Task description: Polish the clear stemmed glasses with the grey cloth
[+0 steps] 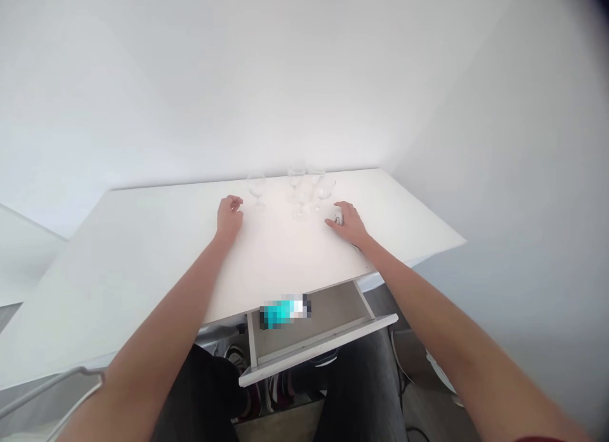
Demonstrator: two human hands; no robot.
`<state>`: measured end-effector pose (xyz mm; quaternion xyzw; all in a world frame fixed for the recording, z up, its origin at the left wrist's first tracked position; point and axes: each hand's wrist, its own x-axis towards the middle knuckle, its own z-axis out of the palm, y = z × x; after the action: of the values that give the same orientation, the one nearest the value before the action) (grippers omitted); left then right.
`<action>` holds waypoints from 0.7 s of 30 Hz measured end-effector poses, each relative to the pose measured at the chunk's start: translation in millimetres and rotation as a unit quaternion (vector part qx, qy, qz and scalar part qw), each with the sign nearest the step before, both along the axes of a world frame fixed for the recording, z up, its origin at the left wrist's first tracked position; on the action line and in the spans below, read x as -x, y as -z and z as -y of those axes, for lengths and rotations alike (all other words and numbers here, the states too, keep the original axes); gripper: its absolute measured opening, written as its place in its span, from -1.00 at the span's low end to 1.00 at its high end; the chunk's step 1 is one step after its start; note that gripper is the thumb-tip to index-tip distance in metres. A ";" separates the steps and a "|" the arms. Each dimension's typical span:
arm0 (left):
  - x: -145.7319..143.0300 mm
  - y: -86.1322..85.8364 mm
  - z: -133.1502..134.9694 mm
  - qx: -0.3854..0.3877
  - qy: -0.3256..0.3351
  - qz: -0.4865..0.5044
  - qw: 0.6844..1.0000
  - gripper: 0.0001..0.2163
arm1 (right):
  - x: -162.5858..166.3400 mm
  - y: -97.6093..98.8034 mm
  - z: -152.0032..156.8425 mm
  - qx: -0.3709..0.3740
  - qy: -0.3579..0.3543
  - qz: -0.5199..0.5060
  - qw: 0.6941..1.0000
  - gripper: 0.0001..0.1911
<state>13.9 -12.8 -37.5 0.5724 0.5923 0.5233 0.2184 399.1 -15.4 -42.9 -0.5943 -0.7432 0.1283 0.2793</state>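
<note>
Several clear stemmed glasses [299,188] stand together near the far edge of a white desk [143,252]. My left hand [229,216] rests on the desk just left of the leftmost glass [257,189], its fingers curled with nothing in them. To the right of the glasses, my right hand [347,223] lies on the desk. Its fingers close around a small pale object [338,219] that I cannot make out.
An open drawer [316,340] juts out under the desk's front edge with a turquoise and white item [284,311] in it. White walls close the back and right. My legs sit below. A metal rail [52,385] shows at lower left.
</note>
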 end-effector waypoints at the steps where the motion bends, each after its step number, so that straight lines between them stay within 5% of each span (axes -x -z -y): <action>1: -1.3 0.8 9.7 -0.001 -0.012 -0.024 1.000 -0.75 | -1.5 -0.2 -5.8 0.003 -0.013 -0.005 1.000 -0.35; 9: -36.4 1.1 63.1 0.014 0.025 -0.229 0.973 -0.79 | -11.1 2.5 -46.8 0.017 -0.135 -0.012 0.991 -0.36; 15: -50.5 -10.6 58.4 0.106 0.063 -0.390 0.912 -0.42 | -4.4 -2.3 -71.4 0.007 -0.200 -0.003 0.980 -0.52; 21: -72.0 -17.1 33.9 0.160 0.069 -0.410 0.895 -0.23 | 3.4 -5.9 -84.1 -0.002 -0.237 -0.003 0.971 -0.48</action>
<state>85.9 -46.7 -20.3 0.7327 0.6644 0.1235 0.0801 395.7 68.7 -37.1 -0.4002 -0.8625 0.1910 0.2440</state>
